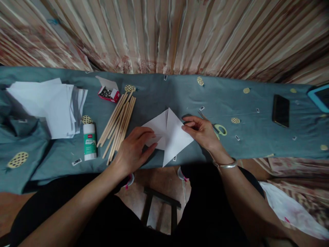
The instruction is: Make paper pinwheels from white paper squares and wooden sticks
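Observation:
A folded white paper sheet (171, 135) lies on the blue-grey patterned cloth (159, 92) over the table, near its front edge. My left hand (135, 147) presses flat on the paper's left part, fingers pointing right. My right hand (202, 132) pinches the paper's right edge, a silver bangle on its wrist. A bundle of several wooden sticks (118, 125) lies just left of my left hand. Scissors with yellow-green handles (218, 129) lie partly hidden behind my right hand.
A glue stick (89, 141) lies left of the sticks. A small red box of pins (109, 93) sits open behind them. A stack of white paper (51, 103) is at far left. A black phone (280, 110) lies at right. Striped curtain hangs behind.

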Tool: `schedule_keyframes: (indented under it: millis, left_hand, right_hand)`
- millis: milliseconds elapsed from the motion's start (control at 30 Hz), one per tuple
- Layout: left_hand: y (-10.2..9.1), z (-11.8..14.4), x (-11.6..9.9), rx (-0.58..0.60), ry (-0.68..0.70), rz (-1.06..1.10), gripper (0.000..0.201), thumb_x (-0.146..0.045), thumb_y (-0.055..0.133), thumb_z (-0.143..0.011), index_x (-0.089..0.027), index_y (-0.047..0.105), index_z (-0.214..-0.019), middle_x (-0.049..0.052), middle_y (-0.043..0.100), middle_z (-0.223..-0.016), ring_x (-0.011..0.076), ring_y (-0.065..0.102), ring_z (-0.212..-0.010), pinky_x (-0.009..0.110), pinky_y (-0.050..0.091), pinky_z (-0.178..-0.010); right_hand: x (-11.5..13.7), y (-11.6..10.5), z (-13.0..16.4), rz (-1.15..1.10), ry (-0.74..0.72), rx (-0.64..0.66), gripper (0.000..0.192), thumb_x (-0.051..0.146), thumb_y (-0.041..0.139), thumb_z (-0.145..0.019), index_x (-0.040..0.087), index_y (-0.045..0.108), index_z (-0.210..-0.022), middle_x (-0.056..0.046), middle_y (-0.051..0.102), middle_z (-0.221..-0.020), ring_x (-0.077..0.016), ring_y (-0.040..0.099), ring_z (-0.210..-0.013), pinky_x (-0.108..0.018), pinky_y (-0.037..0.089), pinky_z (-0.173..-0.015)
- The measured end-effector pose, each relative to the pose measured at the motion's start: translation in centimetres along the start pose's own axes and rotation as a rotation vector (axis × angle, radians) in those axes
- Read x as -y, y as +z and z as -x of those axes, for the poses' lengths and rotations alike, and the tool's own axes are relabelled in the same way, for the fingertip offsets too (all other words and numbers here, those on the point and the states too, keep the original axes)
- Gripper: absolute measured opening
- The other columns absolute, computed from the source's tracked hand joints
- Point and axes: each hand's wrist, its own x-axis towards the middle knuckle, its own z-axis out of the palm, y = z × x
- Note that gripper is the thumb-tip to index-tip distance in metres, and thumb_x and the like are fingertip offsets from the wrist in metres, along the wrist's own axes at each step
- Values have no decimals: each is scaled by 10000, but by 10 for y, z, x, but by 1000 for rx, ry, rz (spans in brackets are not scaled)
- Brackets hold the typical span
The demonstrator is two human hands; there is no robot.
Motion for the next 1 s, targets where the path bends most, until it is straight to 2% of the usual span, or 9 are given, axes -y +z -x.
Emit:
schedule_keyframes:
  millis: [100,200,333,433,567,633,733,867,1000]
  left_hand:
    - [1,3,-13,35,136,-76,183,-278,568,-909,-144,610,-1026,110,653,-1038,237,614,-940,385,532,-818]
    - [9,8,-29,127,251,-92,186,-287,596,-896,-125,611,-986,103,666,-984,244,616,-913,372,526,-781]
    - [20,13,-37,196,302,-103,172,-235,613,-880,-109,608,-998,105,671,-990,249,614,-941,375,509,-810]
    - [22,13,-33,242,274,-134,140,-220,599,-886,-127,614,-989,88,672,-957,241,617,-904,373,499,-782]
    - [21,16,-28,246,258,-149,117,-211,569,-908,-147,625,-989,69,678,-941,218,612,-849,354,485,-734]
    - [21,18,-26,228,259,-150,117,-189,559,-913,-144,629,-995,67,680,-939,208,606,-834,339,479,-721]
    - [20,21,-24,214,264,-156,122,-154,551,-914,-136,632,-1003,66,679,-938,202,595,-816,328,469,-705]
    - [11,21,-16,214,289,-176,124,-114,539,-909,-123,634,-989,76,676,-935,205,587,-807,327,461,-688]
    - [1,21,-5,138,261,-232,119,-101,528,-910,-113,642,-943,87,680,-905,209,594,-812,337,469,-713]
  right_hand:
    - [-11,-8,12,44,-10,-163,379,386,718,-680,168,651,-982,7,659,-690,-135,590,-580,-280,475,-562]
    - [-18,-15,31,91,1,-207,361,400,702,-725,170,632,-994,-17,682,-730,-157,630,-623,-296,498,-598]
    - [-8,-20,59,346,-4,-144,273,411,660,-802,188,627,-955,-13,691,-682,-151,612,-543,-281,463,-551]
    - [3,-23,74,542,-44,-54,173,368,639,-839,198,627,-808,-2,680,-642,-143,609,-530,-266,427,-535]
    - [7,-29,84,659,-132,53,225,340,591,-894,207,611,-713,22,628,-589,-128,574,-498,-261,411,-520]
    - [7,-32,85,661,-232,42,174,312,570,-910,211,645,-790,4,666,-678,-148,617,-590,-276,468,-596]
    - [7,-36,84,609,-394,48,165,240,523,-928,202,659,-1013,-57,720,-952,-201,671,-876,-341,528,-816]
    - [8,-32,83,545,-506,224,363,85,419,-910,191,581,-1216,-96,636,-1270,-212,562,-1219,-423,470,-1035]
    - [8,-22,84,571,-516,368,479,25,453,-815,178,556,-1257,-105,547,-1386,-221,461,-1331,-463,410,-1111]
